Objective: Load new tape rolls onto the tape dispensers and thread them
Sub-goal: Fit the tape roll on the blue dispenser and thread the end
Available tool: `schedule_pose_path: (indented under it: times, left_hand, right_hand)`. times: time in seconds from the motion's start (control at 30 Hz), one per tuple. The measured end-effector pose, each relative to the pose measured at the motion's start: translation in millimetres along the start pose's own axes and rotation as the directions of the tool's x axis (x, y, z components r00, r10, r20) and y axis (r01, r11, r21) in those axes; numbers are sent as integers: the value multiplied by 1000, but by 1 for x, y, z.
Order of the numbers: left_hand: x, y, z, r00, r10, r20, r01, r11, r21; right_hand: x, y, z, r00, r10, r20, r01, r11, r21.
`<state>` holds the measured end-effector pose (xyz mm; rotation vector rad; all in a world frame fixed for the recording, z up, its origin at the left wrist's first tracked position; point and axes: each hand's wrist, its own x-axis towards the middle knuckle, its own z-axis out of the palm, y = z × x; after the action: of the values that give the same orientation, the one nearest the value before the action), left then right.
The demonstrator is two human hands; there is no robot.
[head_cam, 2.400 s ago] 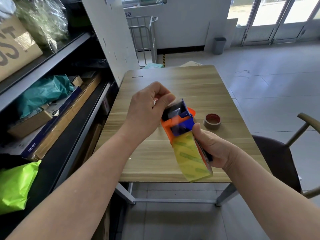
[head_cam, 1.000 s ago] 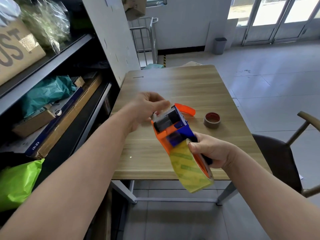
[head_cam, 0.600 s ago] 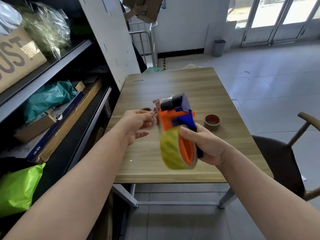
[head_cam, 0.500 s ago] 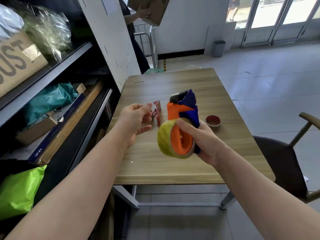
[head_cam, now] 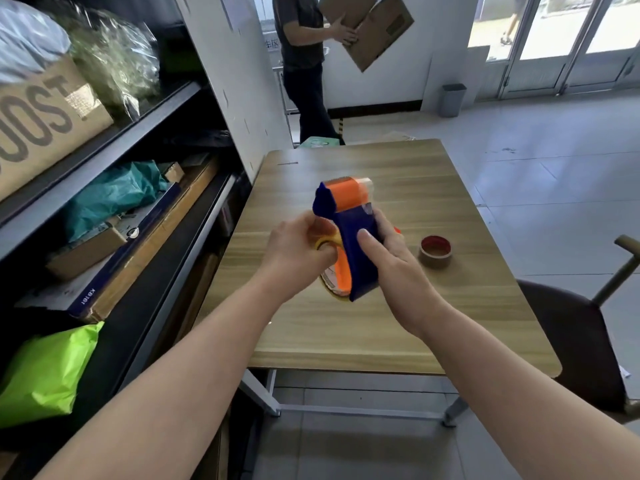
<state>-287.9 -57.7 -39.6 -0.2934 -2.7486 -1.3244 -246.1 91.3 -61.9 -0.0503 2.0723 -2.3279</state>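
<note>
Fingers (head_cam: 369, 244) of your right hand (head_cam: 394, 271) grip the tape dispenser (head_cam: 356, 244) above the desk (head_cam: 381, 334) centre; your left hand (head_cam: 298, 251) grasps its tape roll (head_cam: 329, 241). Spent core (head_cam: 435, 250) lies at 3 o'clock, chair (head_cam: 571, 334) at 4, shelf (head_cam: 145, 109) at 9, person (head_cam: 304, 46) carrying a box (head_cam: 370, 22) at 12.

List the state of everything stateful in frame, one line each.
tape dispenser: held above the table, roll mounted
tape roll: on the dispenser hub, mostly hidden
left hand: grips the tape roll
right hand: grips the dispenser's blue body
brown tape roll: flat on the table, untouched
cardboard box: flaps open, carried by a person
waste bin: upright
</note>
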Motion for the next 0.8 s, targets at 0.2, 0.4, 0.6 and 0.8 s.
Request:
schedule_pose_path:
  times: [0.2,0.4,0.6,0.8]
  left_hand:
    - [-2,-15,1,996,57,66,-41,973,-226]
    - [-5,-11,-9,985,64,161,0,931,-365]
    - [-7,-12,-13,984,-29,178,119,849,-515]
    - [2,5,-36,975,-45,-217,-57,896,-441]
  right_hand:
    - [-4,-4,-13,934,175,311,-195,980,36]
    - [-2,-1,-9,930,159,331,-200,975,95]
    - [0,-5,-2,928,90,361,-118,991,55]
    - [5,2,1,977,113,182,-107,993,-42]
